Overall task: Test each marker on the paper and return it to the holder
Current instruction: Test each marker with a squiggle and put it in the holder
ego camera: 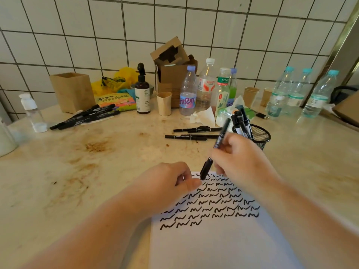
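While the right hand (242,158) grips the black marker (214,150) tilted over the paper (213,239), the left hand (174,183), pinching something small and dark, probably its cap, should press it on squarely before the mesh holder (261,135) beyond the paper gets it

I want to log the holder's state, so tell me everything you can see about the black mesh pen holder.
The black mesh pen holder is a round cup of what looks like dark wire mesh with a solid rim. It stands upright on the pale counter, right of centre, just behind the right hand, which hides its lower left part. Several black markers stand in it, leaning left. Loose markers lie on the counter to its left, and crumpled tissue sits behind. Whether the hand touches it cannot be told.
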